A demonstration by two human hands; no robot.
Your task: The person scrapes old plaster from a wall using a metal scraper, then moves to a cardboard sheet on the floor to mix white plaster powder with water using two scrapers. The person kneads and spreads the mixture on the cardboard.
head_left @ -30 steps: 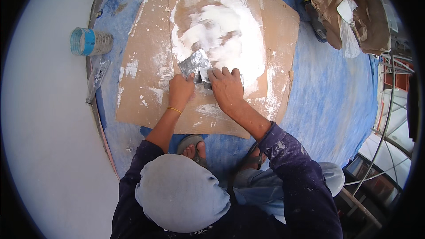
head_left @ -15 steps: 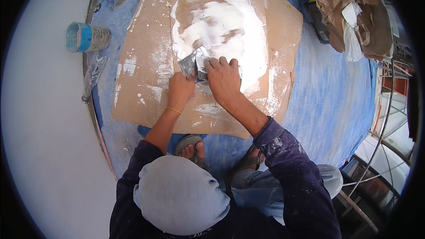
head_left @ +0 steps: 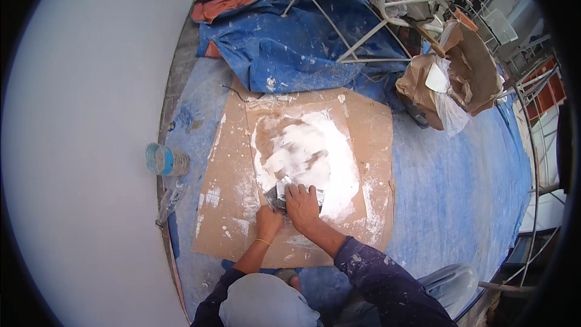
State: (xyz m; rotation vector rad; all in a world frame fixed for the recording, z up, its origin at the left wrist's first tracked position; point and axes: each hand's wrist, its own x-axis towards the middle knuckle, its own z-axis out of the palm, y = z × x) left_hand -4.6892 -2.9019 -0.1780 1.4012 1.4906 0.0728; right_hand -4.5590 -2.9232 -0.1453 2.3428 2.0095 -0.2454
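Flat cardboard (head_left: 376, 127) lies on the ground with a thick smear of white putty (head_left: 339, 172) across its middle. At the putty's near edge, my left hand (head_left: 268, 223) is closed on a grey metal putty knife (head_left: 271, 198). Beside it, my right hand (head_left: 302, 208) grips a wider scraper (head_left: 321, 197), fingers over its back. The two blades meet or overlap, with white putty on the metal between them. Their handles are mostly hidden by my fingers.
A smooth pale wall (head_left: 103, 145) rises at the left. Near it are a cut plastic bottle (head_left: 175, 162) and a clear bag (head_left: 172, 201). Blue sheeting (head_left: 454, 188) covers the ground, with a crumpled tarp (head_left: 284, 54) and white metal frame (head_left: 366, 41) beyond. An open paper sack (head_left: 484, 66) stands far right.
The view has tilted up, so the far tarp and metal frame now show and my hands appear lower. Both hands keep their tools together at the putty's near edge.
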